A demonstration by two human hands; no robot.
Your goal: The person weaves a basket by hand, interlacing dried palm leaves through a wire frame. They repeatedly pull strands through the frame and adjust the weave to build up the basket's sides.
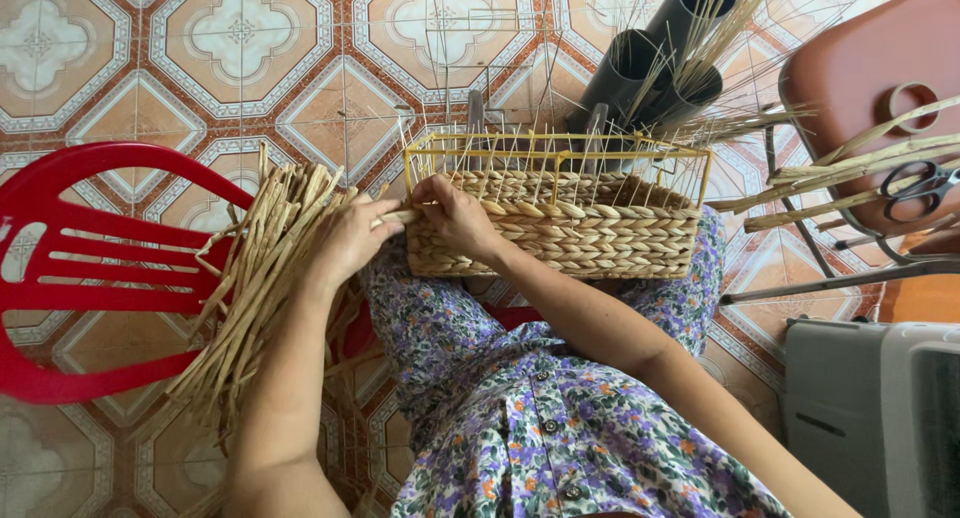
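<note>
At nine o'clock of our view we list a red plastic chair (pixel 90 278), slatted, standing on the patterned floor tiles (pixel 240 38). Next rightward, a loose bundle of dried straw strands (pixel 255 278) leaning over the chair's edge and spilling toward seven o'clock. Item three, our left hand (pixel 350 240), just beside the bundle, its fingers curled and pinching a twisted strand (pixel 398 217) that runs to the basket's left corner. Item four, our right hand (pixel 455 216), touching the same corner, fingertips pressed together on the weave where the strand enters; whether the thumb is tucked under we cannot tell. Item five, at centre, the half-woven basket (pixel 560 233) resting on our lap over a floral dress (pixel 520 408), its lower walls braided, its upper part a bare yellow wire frame (pixel 560 150) with thin upright stakes. We judge the basket light and fairly stiff thanks to the frame, though the free stakes look springy and easy to bend; the woven lower wall or the frame corners seem the safest places to grip. The strand appears soft, dry and pliant, likely to fray or snap if pulled sharply, so best taken close to the weave. At one o'clock, dark tubes (pixel 650 68) holding more stalks. At three o'clock, a brown stool (pixel 860 68) bearing scissors (pixel 915 188) and flat strips. At five o'clock, a grey box (pixel 870 408).
</note>
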